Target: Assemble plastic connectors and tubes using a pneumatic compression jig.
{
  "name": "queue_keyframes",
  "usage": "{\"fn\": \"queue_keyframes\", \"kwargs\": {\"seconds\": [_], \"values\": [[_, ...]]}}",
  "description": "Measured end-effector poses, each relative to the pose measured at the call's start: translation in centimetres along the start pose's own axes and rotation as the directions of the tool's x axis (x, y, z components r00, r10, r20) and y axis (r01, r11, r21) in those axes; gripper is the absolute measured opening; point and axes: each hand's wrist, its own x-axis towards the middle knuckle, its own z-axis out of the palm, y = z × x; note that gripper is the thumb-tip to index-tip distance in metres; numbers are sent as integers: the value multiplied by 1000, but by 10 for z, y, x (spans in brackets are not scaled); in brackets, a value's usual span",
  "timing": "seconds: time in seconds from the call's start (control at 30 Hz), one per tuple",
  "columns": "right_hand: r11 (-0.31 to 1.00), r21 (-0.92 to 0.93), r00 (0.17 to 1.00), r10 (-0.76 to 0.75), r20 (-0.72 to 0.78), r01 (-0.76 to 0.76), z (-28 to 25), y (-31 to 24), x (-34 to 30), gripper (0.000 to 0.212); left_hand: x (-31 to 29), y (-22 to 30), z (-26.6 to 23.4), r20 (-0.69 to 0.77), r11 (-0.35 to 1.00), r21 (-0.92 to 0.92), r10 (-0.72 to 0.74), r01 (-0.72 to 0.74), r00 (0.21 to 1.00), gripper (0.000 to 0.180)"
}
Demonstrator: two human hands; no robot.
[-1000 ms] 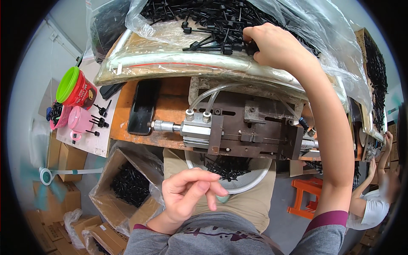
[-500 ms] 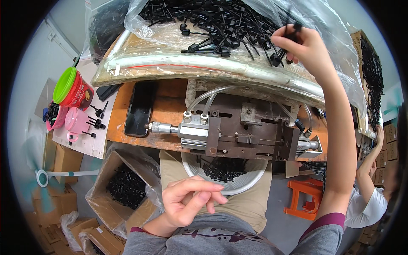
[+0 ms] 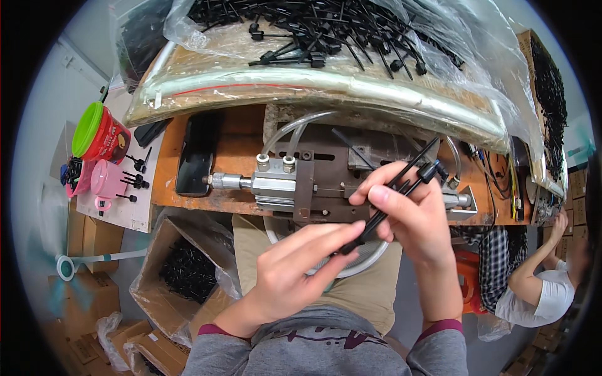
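Observation:
Several thin black plastic rods with knobbed ends (image 3: pixel 380 217) slant between my hands, over the front of the metal fixture. My right hand (image 3: pixel 417 216) has its fingers and thumb closed round their upper part. Lower down, my left hand (image 3: pixel 301 263) pinches the bundle's bottom end between thumb and fingers. Behind my hands lies the fixture (image 3: pixel 276 183), with a silver cylinder and clear air tubes (image 3: pixel 295 128); its middle is partly hidden. A white basket (image 3: pixel 370 262) shows below my hands, mostly covered by them.
A heap of similar black rods (image 3: pixel 326 31) lies on a plastic-wrapped shelf above the bench. To the left are a phone (image 3: pixel 199 156), a red tub (image 3: pixel 108 141), a pink cup (image 3: pixel 108 178) and a carton of black parts (image 3: pixel 188 269). A co-worker (image 3: pixel 539 291) sits at right.
My right hand has come down from the heap to the middle, bringing black rods. My left hand has risen to the right and closed on their lower end.

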Motion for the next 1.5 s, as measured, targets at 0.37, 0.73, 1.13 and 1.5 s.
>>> {"fn": "queue_keyframes", "kwargs": {"seconds": [0.37,0.73,1.13,1.5], "values": [[932,-70,844,-351,-406,355,-27,25,-37,20,-22,-15,14,49,981,182,58,-65,997,37],[959,-71,883,-279,-376,273,-25,39,-69,33,-10,-45,55,104,798,573,157,-188,982,26],[979,-57,924,-203,-325,195,-25,42,-73,46,-4,-40,50,168,792,590,73,-160,983,27],[991,-128,927,-78,-367,33,-22,40,-74,46,2,-32,44,172,833,525,97,-175,980,33]]}}
